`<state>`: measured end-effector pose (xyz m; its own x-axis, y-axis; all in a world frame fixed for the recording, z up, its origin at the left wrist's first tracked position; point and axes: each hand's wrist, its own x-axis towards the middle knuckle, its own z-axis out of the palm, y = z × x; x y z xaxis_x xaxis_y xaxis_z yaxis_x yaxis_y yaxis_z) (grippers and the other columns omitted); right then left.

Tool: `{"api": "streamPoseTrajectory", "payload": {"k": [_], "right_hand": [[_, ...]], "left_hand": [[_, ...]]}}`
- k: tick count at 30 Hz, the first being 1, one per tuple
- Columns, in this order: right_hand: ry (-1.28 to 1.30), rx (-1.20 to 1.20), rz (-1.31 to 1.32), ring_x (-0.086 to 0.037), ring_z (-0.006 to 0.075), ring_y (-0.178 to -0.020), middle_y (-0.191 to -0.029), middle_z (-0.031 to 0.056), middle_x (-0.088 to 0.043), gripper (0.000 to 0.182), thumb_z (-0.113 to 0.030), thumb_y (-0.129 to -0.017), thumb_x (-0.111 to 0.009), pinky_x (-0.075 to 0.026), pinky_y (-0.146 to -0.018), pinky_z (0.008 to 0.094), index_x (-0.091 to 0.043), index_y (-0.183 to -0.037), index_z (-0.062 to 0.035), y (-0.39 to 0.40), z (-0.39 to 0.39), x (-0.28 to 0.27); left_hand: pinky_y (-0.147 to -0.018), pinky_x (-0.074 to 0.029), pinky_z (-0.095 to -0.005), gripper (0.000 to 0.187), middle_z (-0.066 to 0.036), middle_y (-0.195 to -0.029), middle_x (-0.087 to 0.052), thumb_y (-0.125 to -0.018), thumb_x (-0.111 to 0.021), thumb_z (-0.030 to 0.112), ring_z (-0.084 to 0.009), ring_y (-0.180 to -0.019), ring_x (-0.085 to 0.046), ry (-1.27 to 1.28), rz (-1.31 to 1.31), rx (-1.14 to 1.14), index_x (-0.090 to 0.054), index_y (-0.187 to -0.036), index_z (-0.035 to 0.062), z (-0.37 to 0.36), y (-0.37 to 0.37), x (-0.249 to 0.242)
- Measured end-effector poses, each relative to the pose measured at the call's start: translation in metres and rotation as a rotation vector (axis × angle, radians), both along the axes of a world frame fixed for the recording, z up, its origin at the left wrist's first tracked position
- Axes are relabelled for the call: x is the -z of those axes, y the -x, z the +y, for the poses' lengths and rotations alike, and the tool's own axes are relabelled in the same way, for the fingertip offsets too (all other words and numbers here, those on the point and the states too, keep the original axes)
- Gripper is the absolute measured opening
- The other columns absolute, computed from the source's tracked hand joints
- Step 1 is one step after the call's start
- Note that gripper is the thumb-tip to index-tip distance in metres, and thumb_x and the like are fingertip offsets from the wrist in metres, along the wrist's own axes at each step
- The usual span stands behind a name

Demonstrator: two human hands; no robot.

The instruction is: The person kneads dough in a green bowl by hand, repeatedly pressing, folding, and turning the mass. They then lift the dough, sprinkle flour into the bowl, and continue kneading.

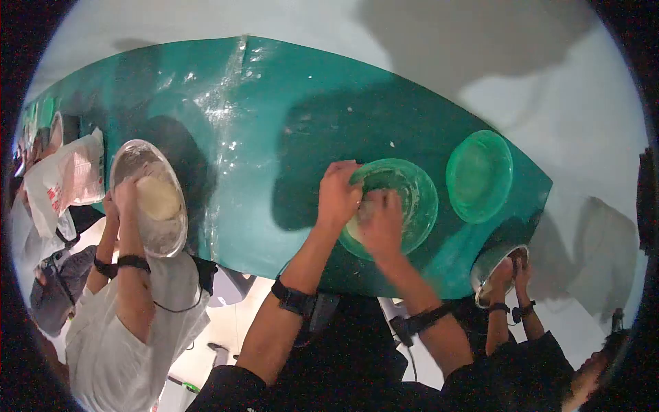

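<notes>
A translucent green bowl (424,206) stands on the table in front of me. My left hand (340,196) grips its left rim, with the fingers closed around the edge. Inside the bowl, my right hand (382,223) has its fingers curled down against a pale lump of dough (354,228), slightly blurred. Part of the dough is hidden behind that hand. White floury residue streaks the bowl's inner wall.
A second green bowl (479,177) sits to the right. On the left, a person in a white shirt works dough (158,197) in a metal bowl (180,230). Another person's hands are in a metal bowl (484,264) at right. Flour marks the green table (254,240); a printed bag (79,172) stands far left.
</notes>
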<state>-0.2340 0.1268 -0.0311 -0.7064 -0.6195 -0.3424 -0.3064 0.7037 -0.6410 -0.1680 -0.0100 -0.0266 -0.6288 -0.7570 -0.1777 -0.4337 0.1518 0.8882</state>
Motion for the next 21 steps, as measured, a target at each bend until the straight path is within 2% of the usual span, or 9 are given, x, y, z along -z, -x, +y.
{"api": "streamPoseTrajectory", "payload": {"k": [4, 7, 8, 10, 11, 13, 16, 19, 21], "right_hand": [[-0.006, -0.182, 0.571, -0.059, 0.0409, -0.104, -0.113, 0.0199, -0.061, 0.031, -0.020, -0.083, -0.070, -0.048, -0.091, 0.0546, -0.058, -0.105, -0.0032, -0.031, -0.010, -0.010], [0.059, -0.319, 0.541, -0.060, 0.0407, -0.102, -0.110, 0.0180, -0.063, 0.030, -0.022, -0.081, -0.071, -0.050, -0.091, 0.0545, -0.060, -0.103, -0.0052, -0.003, -0.016, -0.002], [0.121, -0.431, 0.548, -0.061, 0.0403, -0.102, -0.109, 0.0176, -0.064, 0.030, -0.023, -0.080, -0.072, -0.051, -0.090, 0.0539, -0.061, -0.102, -0.0063, 0.016, -0.017, 0.008], [0.244, -0.656, 0.533, -0.062, 0.0395, -0.101, -0.107, 0.0167, -0.065, 0.029, -0.025, -0.080, -0.073, -0.052, -0.089, 0.0526, -0.063, -0.101, -0.0084, 0.051, -0.002, 0.030], [0.242, -0.668, 0.496, -0.063, 0.0386, -0.102, -0.107, 0.0165, -0.066, 0.029, -0.025, -0.080, -0.073, -0.053, -0.088, 0.0522, -0.064, -0.102, -0.0091, 0.060, 0.002, 0.035], [0.253, -0.677, 0.477, -0.064, 0.0367, -0.104, -0.106, 0.0162, -0.067, 0.027, -0.025, -0.080, -0.074, -0.054, -0.086, 0.0512, -0.066, -0.102, -0.0105, 0.084, -0.006, 0.040], [0.215, -0.550, 0.481, -0.065, 0.0354, -0.106, -0.111, 0.0179, -0.068, 0.026, -0.021, -0.086, -0.071, -0.054, -0.090, 0.0495, -0.066, -0.110, -0.0096, 0.074, -0.008, 0.027], [0.110, -0.258, 0.401, -0.066, 0.0375, -0.106, -0.116, 0.0175, -0.069, 0.024, -0.018, -0.092, -0.068, -0.053, -0.095, 0.0479, -0.066, -0.114, -0.0083, 0.044, -0.019, -0.005], [0.185, -0.204, 0.305, -0.066, 0.0381, -0.104, -0.116, 0.0173, -0.069, 0.024, -0.017, -0.093, -0.066, -0.052, -0.095, 0.0467, -0.066, -0.115, -0.0082, 0.022, -0.006, -0.014]], "left_hand": [[-0.108, -0.044, -0.0463, 0.042, -0.015, -0.114, -0.074, -0.072, -0.061, 0.002, -0.0353, -0.124, -0.059, -0.069, 0.014, 0.072, -0.076, -0.111, 0.0042, -0.003, 0.009, -0.008], [-0.111, -0.041, -0.0476, 0.049, -0.013, -0.113, -0.075, -0.068, -0.057, 0.002, -0.0349, -0.123, -0.060, -0.014, 0.111, 0.129, -0.076, -0.113, 0.0058, -0.009, 0.010, 0.006], [-0.112, -0.041, -0.0482, 0.051, -0.014, -0.113, -0.075, -0.067, -0.056, 0.002, -0.0354, -0.123, -0.060, -0.021, 0.106, 0.121, -0.076, -0.114, 0.0057, -0.013, 0.012, 0.007], [-0.114, -0.040, -0.0494, 0.054, -0.015, -0.113, -0.074, -0.065, -0.054, 0.002, -0.0364, -0.122, -0.061, -0.043, 0.072, 0.101, -0.075, -0.115, 0.0054, -0.009, 0.011, -0.011], [-0.115, -0.039, -0.0496, 0.055, -0.017, -0.113, -0.074, -0.065, -0.054, 0.002, -0.0370, -0.121, -0.062, -0.069, 0.080, 0.065, -0.075, -0.115, 0.0049, -0.002, 0.004, -0.009], [-0.117, -0.038, -0.0500, 0.055, -0.019, -0.112, -0.073, -0.065, -0.053, 0.002, -0.0381, -0.119, -0.062, -0.086, 0.141, 0.009, -0.074, -0.116, 0.0039, -0.004, 0.010, -0.002], [-0.116, -0.039, -0.0520, 0.054, -0.022, -0.113, -0.072, -0.065, -0.053, 0.001, -0.0406, -0.118, -0.063, -0.040, 0.129, 0.031, -0.073, -0.115, 0.0025, -0.004, 0.010, -0.002], [-0.115, -0.041, -0.0523, 0.052, -0.023, -0.114, -0.072, -0.066, -0.052, 0.000, -0.0417, -0.116, -0.064, -0.044, 0.138, 0.021, -0.073, -0.114, 0.0015, -0.009, 0.007, 0.004], [-0.113, -0.042, -0.0515, 0.051, -0.024, -0.114, -0.071, -0.066, -0.052, -0.001, -0.0422, -0.114, -0.065, -0.029, 0.125, 0.002, -0.073, -0.113, 0.0008, -0.004, 0.006, 0.005]]}}
